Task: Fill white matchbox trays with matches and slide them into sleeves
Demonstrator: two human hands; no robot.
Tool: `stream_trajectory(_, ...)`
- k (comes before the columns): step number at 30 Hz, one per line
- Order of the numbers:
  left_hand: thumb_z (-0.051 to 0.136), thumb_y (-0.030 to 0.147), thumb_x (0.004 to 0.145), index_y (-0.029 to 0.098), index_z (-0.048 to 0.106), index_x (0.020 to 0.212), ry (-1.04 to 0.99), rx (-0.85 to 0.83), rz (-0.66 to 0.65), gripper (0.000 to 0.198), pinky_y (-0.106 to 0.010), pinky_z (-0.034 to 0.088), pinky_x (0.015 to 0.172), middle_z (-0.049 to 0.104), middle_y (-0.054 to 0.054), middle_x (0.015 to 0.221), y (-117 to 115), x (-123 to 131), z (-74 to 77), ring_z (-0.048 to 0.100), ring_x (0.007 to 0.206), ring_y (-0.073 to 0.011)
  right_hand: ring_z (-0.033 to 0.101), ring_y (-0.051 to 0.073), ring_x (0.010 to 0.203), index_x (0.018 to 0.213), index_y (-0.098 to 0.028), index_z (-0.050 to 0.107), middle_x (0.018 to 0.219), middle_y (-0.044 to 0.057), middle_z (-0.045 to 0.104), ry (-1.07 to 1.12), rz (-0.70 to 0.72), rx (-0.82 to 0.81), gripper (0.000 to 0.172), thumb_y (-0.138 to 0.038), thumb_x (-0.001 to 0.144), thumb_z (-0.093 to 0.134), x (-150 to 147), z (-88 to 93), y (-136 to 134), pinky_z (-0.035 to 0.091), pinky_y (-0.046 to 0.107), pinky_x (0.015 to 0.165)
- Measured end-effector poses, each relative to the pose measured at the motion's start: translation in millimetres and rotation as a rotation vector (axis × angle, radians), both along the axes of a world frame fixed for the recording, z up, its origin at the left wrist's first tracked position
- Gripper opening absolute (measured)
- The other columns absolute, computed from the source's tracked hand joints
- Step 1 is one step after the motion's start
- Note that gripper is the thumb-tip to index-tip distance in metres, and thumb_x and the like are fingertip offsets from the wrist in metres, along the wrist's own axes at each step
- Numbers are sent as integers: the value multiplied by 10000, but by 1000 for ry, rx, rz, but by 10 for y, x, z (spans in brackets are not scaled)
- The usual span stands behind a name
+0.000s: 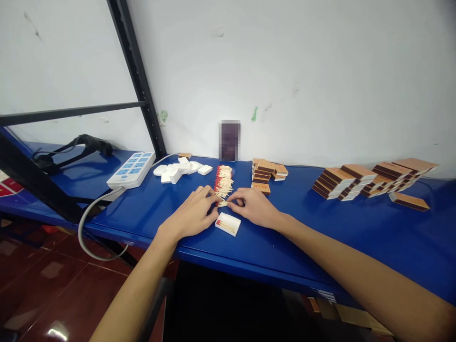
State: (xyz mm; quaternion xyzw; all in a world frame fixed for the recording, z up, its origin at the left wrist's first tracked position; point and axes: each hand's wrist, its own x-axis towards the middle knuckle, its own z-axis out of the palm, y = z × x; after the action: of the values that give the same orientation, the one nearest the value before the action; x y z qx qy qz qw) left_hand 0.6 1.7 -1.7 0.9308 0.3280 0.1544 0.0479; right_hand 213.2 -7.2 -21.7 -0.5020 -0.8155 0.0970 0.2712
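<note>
A row of red-tipped matches point(224, 178) is heaped on the blue table, heads toward the left. At its near end my left hand point(194, 211) has thumb and fingers closed at the red heads of a few matches. From the other side my right hand point(254, 206) pinches the plain ends of those matches. Just below the hands lies a white matchbox tray point(233, 223), its open side up, with a few matches inside. My fingertips partly hide the matches between them.
White matchbox trays point(174, 172) are piled at the back left, beside a power strip point(131, 170). Brown matchboxes point(263, 171) are stacked behind my right hand, with more matchbox stacks point(356, 178) at the right. A black shelf post point(135, 71) rises at the left.
</note>
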Motion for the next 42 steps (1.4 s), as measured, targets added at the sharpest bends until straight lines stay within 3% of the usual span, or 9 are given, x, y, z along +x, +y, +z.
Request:
stream_trajectory(6, 371, 249, 936, 187, 523, 1264, 29, 49, 104, 367, -420, 416, 879, 519, -85, 1069, 47, -41, -29, 467, 968, -245, 477, 97, 588, 854, -182, 733, 635, -24, 539, 16, 13, -7, 139, -252, 858, 613, 3, 5, -2, 337, 246, 591)
stream_trajectory(12, 369, 249, 936, 212, 541, 1242, 60, 56, 146, 353, -416, 423, 848, 511, -83, 1050, 68, -60, -46, 465, 960, -246, 470, 94, 583, 841, -182, 731, 627, -28, 531, 24, 27, -23, 128, -243, 848, 619, 0, 26, -21, 338, 243, 592)
stream_trajectory(23, 372, 252, 942, 273, 543, 1313, 23, 24, 100, 409, -407, 421, 833, 490, -73, 1028, 76, -76, -61, 463, 929, -230, 463, 96, 571, 814, -181, 712, 632, -27, 534, 41, 66, -28, 102, -198, 817, 611, 8, 33, -52, 324, 237, 568)
stream_trajectory(42, 371, 234, 935, 187, 621, 1213, 32, 44, 16, 376, -402, 395, 879, 514, -82, 1052, 39, -30, -29, 449, 960, -227, 475, 96, 580, 805, -175, 713, 623, -26, 537, 43, 78, -1, 116, -228, 832, 614, -6, 7, -40, 334, 235, 581)
